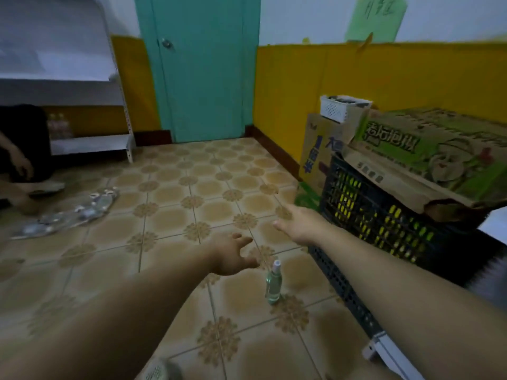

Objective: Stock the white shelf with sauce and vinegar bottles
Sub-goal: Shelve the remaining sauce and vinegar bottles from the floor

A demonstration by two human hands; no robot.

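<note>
Both forearms stretch out over the tiled floor [170,215], and neither hand holds anything: left hand [233,253] loosely spread, right hand [299,226] flat, fingers straight. Between my arms the small bottle [273,283] stands upright on the floor, just below and right of the left hand, so that one's nearer. Far left, well apart, is the white shelf [82,78], with pale bottles [59,126] on its low tier, blurred. Beside my right arm sits the dark crate [384,215]: yellow-green shapes behind the slats, too blurred to name.

Nothing came through cleanly: big white characters on the green carton [428,160], blue ones on the brown carton [315,152], handwriting on the green wall sheet [375,16], all blurred
</note>
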